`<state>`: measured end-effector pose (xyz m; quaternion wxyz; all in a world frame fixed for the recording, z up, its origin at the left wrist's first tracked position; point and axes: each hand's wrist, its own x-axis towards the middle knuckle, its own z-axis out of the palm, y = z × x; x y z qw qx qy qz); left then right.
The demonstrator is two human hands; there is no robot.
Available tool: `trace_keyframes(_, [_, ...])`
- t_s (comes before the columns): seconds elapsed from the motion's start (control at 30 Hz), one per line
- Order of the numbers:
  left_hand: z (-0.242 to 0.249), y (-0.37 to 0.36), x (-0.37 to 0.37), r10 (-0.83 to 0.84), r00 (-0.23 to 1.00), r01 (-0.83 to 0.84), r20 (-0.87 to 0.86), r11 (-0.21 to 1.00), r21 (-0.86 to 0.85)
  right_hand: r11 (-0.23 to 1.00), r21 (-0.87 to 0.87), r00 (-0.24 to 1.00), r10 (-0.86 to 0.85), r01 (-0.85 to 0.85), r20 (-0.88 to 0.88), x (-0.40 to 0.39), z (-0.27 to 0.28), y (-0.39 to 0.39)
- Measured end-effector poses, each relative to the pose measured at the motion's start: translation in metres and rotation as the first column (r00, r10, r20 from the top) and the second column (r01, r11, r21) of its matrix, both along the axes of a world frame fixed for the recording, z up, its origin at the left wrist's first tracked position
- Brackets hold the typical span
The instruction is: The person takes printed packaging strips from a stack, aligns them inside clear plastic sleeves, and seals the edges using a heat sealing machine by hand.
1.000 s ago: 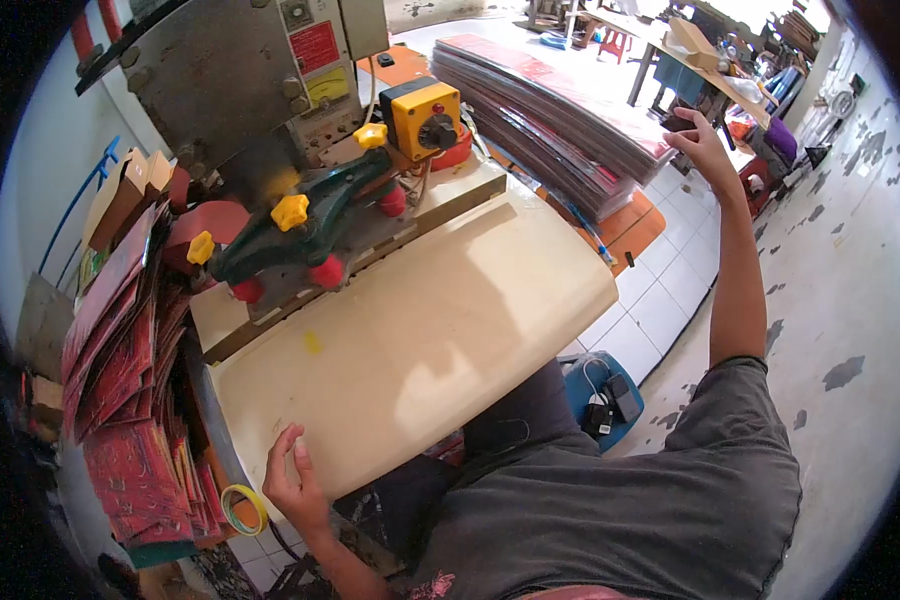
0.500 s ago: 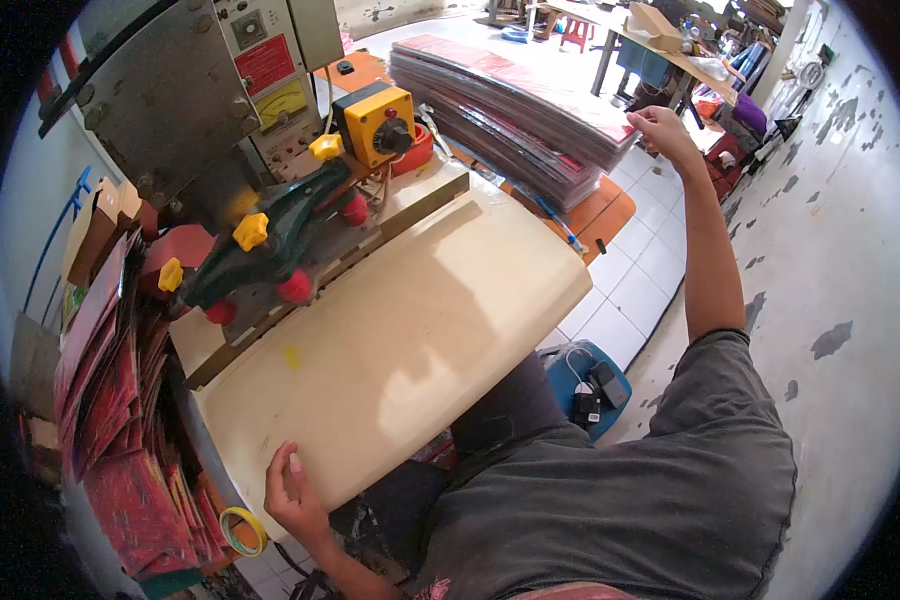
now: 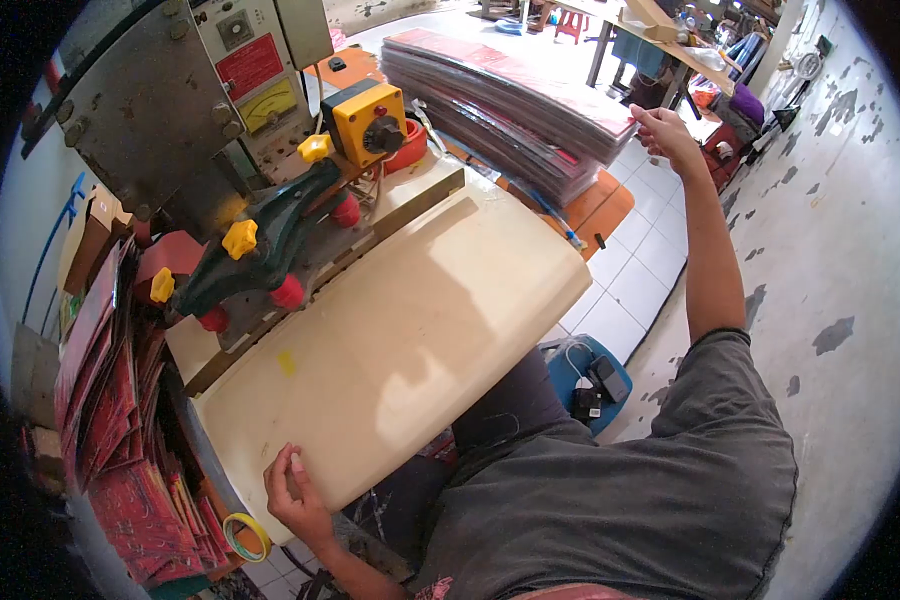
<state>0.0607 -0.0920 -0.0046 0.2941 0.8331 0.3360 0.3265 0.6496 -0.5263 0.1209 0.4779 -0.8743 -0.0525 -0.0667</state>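
Note:
My right hand point(image 3: 662, 135) pinches the near right corner of the top sheet on a tall stack of clear-wrapped red sheets point(image 3: 500, 110). My left hand point(image 3: 295, 495) rests at the lower left edge of the cream work surface point(image 3: 400, 330), its fingers apart and holding nothing. Behind that surface stands a press machine point(image 3: 140, 110) with a dark green clamp arm, yellow knobs point(image 3: 240, 240) and red feet over a metal bar.
A yellow control box point(image 3: 365, 122) sits behind the surface. Piled red sheets point(image 3: 135, 470) lean at the left, near a yellow tape roll point(image 3: 246, 537). A blue bin point(image 3: 595, 385) with chargers stands on the floor. The wall point(image 3: 830, 300) is at the right.
The view has shifted slightly, so the machine appears a little further left. My right hand stays at the stack's corner, its fingers slightly changed; my left hand has hardly moved.

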Motion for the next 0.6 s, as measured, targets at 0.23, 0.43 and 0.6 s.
trace_keyframes(0.23, [-0.002,0.000,0.001,0.010,1.000,-0.011,0.007,1.000,0.020,0.998,-0.002,0.998,0.056,-0.056,-0.043,-0.003,0.006,0.004])
trace_keyframes(0.43, [-0.003,0.000,0.001,0.000,1.000,0.000,0.004,0.998,0.067,0.999,-0.022,0.999,0.045,-0.046,-0.028,-0.007,0.015,0.010])
trace_keyframes(0.6, [-0.002,-0.001,0.002,0.001,1.000,-0.001,0.004,0.998,0.066,0.994,0.043,0.985,0.101,-0.095,-0.139,-0.005,0.017,0.009])
